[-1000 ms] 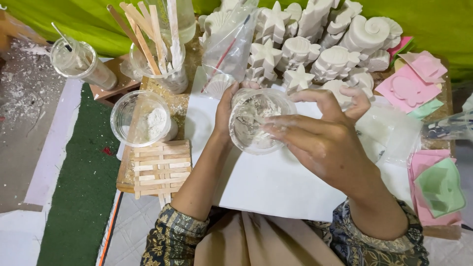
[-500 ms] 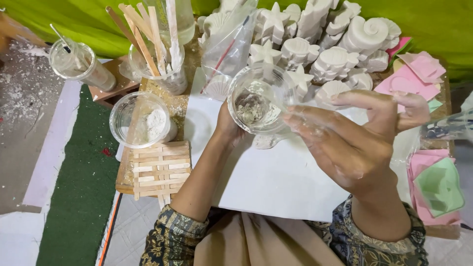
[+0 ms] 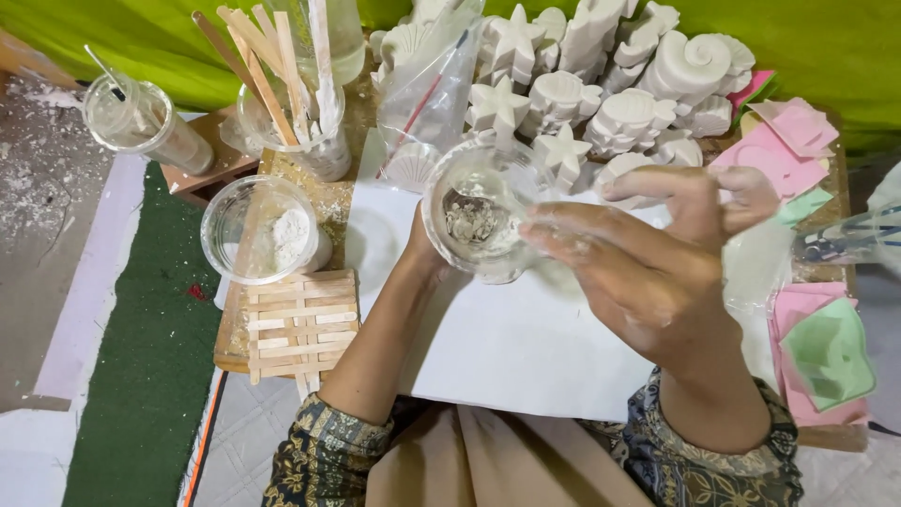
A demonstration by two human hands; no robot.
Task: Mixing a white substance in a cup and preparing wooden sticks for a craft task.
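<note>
My left hand (image 3: 419, 252) is shut on a clear plastic cup (image 3: 477, 223), gripping it from below and behind, so most of the hand is hidden. The cup is tilted toward me and has white crumbly plaster bits at its bottom. My right hand (image 3: 648, 277) is just right of the cup with its fingers spread and pointing at the rim; it is motion-blurred and holds nothing I can see. Both hands hover over a white sheet (image 3: 526, 352).
A second clear cup with white powder (image 3: 263, 230) stands at left, above a lattice of wooden sticks (image 3: 300, 324). Behind are a jar of wooden sticks (image 3: 300, 122), a cup with a stirrer (image 3: 141, 117), a plastic bag (image 3: 432, 94) and several white shell and star casts (image 3: 601, 84). Pink and green moulds (image 3: 831, 352) lie at right.
The left hand has lifted the cup and tipped it toward me. The right hand has drawn away from the cup's mouth to the right.
</note>
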